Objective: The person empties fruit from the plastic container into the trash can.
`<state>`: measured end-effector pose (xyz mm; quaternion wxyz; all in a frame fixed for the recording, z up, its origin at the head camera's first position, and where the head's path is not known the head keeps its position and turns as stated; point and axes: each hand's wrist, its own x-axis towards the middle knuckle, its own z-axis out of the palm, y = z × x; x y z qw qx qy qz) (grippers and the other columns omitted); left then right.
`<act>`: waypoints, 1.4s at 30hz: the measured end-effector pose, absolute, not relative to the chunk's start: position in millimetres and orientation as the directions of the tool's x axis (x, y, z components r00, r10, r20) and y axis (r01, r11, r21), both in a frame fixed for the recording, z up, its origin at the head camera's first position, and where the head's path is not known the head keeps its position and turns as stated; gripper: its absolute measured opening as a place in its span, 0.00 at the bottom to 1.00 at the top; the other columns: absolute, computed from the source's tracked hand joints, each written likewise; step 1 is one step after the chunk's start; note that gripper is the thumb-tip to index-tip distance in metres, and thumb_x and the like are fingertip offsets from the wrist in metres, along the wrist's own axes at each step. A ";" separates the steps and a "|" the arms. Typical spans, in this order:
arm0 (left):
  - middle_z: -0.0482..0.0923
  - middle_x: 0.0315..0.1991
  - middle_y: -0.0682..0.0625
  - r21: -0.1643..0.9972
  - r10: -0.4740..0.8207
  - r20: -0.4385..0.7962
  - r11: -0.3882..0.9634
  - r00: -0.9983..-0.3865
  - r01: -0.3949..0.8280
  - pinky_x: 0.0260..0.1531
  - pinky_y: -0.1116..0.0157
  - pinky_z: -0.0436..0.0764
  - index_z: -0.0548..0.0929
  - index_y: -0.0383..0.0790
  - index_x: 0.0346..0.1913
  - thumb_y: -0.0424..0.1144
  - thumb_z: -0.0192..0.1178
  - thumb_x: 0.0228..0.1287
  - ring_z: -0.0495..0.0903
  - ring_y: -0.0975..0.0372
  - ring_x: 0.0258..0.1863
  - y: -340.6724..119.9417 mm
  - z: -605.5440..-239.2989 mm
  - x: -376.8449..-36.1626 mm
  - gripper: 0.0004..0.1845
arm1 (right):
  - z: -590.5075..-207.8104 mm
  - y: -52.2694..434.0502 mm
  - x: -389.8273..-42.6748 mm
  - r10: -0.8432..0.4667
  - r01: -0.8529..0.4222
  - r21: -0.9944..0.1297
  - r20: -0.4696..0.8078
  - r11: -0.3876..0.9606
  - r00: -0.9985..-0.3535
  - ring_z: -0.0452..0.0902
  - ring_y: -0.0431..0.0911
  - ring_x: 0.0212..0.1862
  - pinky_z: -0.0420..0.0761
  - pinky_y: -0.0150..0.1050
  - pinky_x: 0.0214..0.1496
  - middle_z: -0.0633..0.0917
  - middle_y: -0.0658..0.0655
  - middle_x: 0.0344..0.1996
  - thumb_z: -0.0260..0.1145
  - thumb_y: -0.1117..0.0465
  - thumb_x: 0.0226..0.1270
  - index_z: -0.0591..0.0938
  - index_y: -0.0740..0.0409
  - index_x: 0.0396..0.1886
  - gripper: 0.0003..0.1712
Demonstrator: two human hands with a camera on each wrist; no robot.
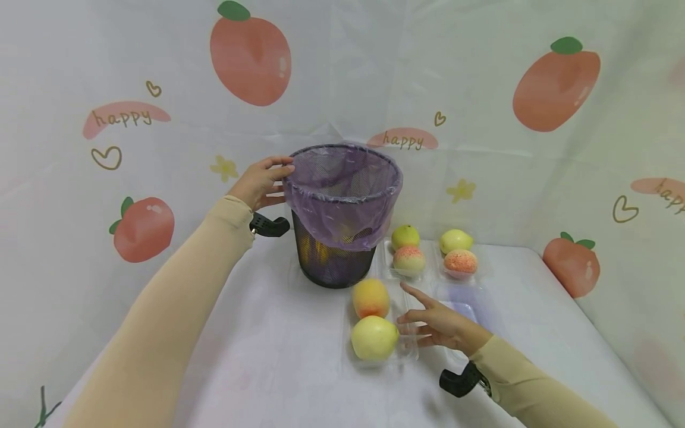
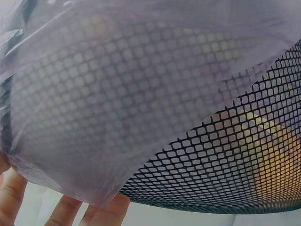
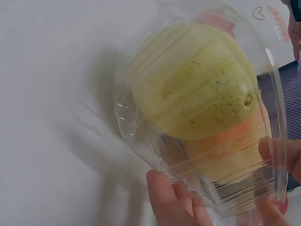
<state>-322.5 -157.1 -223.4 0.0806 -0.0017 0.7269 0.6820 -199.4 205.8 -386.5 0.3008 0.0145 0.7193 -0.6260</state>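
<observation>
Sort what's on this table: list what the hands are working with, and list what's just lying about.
In hand:
left hand on the rim of the mesh bin with its purple liner
right hand at the clear tray holding a yellow fruit and an orange one

Lying about:
two far fruit trays
empty clear tray

A black mesh bin (image 1: 334,261) lined with a purple plastic bag (image 1: 342,196) stands upright at the table's twelve o'clock. At its five o'clock lies a clear plastic tray (image 1: 407,353) holding a yellow-green pear (image 1: 373,337) with an orange peach (image 1: 370,298) at the pear's twelve o'clock, the two touching.
</observation>
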 end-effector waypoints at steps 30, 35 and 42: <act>0.62 0.68 0.45 0.991 0.106 -0.118 0.069 -0.987 -0.111 0.64 0.54 0.71 0.63 0.52 0.73 0.44 0.52 0.74 0.66 0.49 0.67 -157.7 -225.6 -323.8 0.27 | -358.6 232.9 -185.8 -0.455 0.310 -0.944 -0.325 0.111 -0.829 0.80 0.50 0.51 0.83 0.49 0.50 0.74 0.59 0.49 0.55 0.59 0.72 0.38 0.38 0.78 0.47; 0.62 0.67 0.45 0.991 0.101 -0.122 0.068 -0.987 -0.116 0.64 0.54 0.71 0.63 0.52 0.73 0.44 0.52 0.74 0.67 0.49 0.67 -157.8 -225.6 -324.5 0.27 | -350.5 237.4 -187.0 -0.448 0.303 -0.947 -0.316 0.104 -0.836 0.78 0.50 0.52 0.83 0.48 0.51 0.74 0.57 0.50 0.54 0.60 0.73 0.37 0.34 0.78 0.47; 0.63 0.67 0.45 0.992 0.103 -0.116 0.070 -0.988 -0.109 0.64 0.54 0.71 0.63 0.52 0.73 0.45 0.53 0.74 0.67 0.50 0.66 -157.8 -225.5 -324.4 0.27 | -336.0 245.2 -187.4 -0.449 0.272 -0.959 -0.275 0.073 -0.850 0.79 0.48 0.51 0.83 0.46 0.52 0.71 0.57 0.51 0.52 0.58 0.74 0.36 0.31 0.77 0.46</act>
